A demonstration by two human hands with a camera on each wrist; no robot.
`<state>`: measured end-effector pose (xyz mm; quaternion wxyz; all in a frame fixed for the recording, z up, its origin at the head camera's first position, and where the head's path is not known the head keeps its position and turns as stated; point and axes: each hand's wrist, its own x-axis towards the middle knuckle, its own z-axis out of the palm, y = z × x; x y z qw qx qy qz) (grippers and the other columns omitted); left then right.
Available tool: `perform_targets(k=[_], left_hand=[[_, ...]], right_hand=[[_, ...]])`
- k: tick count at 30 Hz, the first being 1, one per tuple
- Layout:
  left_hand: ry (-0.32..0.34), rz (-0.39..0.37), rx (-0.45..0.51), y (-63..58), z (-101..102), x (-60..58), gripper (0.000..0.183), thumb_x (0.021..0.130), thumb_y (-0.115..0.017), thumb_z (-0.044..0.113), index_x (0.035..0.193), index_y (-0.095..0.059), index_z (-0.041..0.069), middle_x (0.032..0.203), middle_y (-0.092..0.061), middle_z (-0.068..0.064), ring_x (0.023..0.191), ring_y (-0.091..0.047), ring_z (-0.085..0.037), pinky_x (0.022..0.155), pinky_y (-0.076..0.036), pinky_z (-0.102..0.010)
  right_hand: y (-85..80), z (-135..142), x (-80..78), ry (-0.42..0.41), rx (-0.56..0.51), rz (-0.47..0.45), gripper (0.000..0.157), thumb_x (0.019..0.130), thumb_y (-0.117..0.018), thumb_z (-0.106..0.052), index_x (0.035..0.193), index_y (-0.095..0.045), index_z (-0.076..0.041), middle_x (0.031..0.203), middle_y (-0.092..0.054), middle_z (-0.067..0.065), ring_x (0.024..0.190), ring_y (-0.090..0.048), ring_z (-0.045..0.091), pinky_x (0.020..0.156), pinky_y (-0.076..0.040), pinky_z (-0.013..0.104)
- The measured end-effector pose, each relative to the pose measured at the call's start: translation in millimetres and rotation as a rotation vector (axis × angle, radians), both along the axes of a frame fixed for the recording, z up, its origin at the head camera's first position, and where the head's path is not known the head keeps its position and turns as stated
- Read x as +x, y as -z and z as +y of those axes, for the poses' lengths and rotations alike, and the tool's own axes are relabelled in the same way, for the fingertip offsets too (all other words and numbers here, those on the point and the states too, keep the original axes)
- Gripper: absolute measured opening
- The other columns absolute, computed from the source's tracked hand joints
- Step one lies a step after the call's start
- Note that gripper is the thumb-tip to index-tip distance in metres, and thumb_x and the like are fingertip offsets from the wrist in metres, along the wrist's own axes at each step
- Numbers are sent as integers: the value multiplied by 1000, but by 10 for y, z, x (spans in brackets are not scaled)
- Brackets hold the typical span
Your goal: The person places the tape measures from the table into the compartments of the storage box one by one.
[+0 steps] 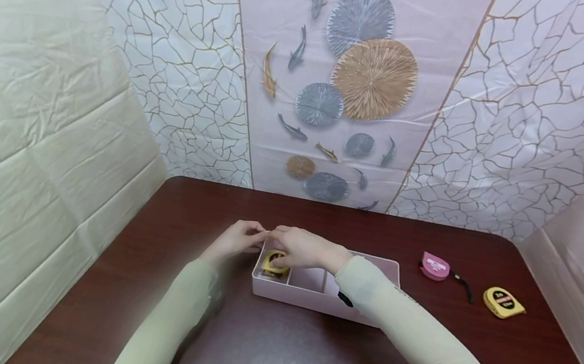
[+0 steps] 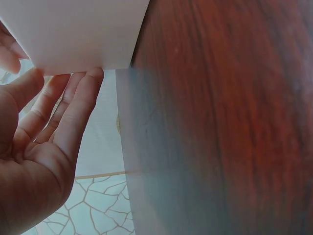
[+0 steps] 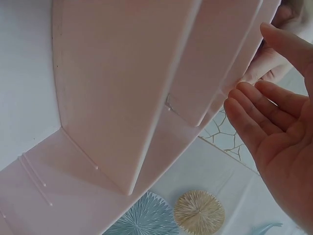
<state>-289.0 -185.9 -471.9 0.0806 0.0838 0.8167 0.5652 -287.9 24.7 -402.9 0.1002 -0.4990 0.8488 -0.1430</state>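
Observation:
A pale pink divided box (image 1: 308, 298) lies on the table, with a yellow tape measure (image 1: 273, 263) in its leftmost compartment. My left hand (image 1: 235, 241) is at the box's back left corner; in the left wrist view its nearly straight fingers (image 2: 80, 105) touch the box's edge. My right hand (image 1: 305, 248) reaches over the box, its thumb beside or on the tape measure and its fingertips by the back rim. The right wrist view shows that hand (image 3: 286, 122) with loosely extended fingers and the thumb apart. The tape measure is hidden there.
Right of the box lie a pink tape measure (image 1: 435, 267) with a black strap and another yellow tape measure (image 1: 503, 303). A small black thing (image 1: 345, 299) shows at the box's front, beneath my right wrist. Patterned cloth (image 1: 331, 150) hangs behind the dark wooden table (image 1: 266, 354).

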Motion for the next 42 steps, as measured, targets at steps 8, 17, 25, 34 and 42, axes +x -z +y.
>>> perform_targets(k=[8,17,25,34,42], left_hand=[[16,-2,13,8,-3,-4,21,102,-61,11,108,-67,-8,108,-69,-22,91,-70,-25,86,-60,-44],[8,-6,-9,-7,2,0,21,102,-63,14,106,-68,-5,107,-70,-17,93,-71,-25,84,-61,-39],[13,-4,6,-5,-4,7,23,102,-62,15,106,-66,-8,105,-69,-19,92,-70,-26,84,-61,-40],[-9,-35,-2,2,-8,-9,21,101,-65,18,104,-69,-3,101,-71,-13,92,-70,-24,83,-61,-40],[-17,-45,-32,-6,-6,-16,25,100,-66,23,105,-70,0,104,-70,-11,92,-70,-24,83,-61,-40]], right_hand=[[-4,-12,1,8,10,-20,58,93,-74,-24,142,-52,-1,127,-60,15,111,-63,27,96,-52,39],[-48,8,0,-4,-6,-22,57,93,-75,-22,139,-53,2,126,-60,17,107,-64,29,94,-53,41],[-187,-10,-31,-7,-7,69,58,93,-74,-26,139,-54,2,133,-59,15,121,-59,28,103,-49,40],[-492,-40,-72,24,-1,154,61,94,-73,-27,143,-51,1,140,-55,15,129,-54,27,111,-43,39],[-666,-44,-84,34,18,172,61,94,-72,-25,145,-49,-2,142,-54,15,129,-54,28,110,-44,40]])
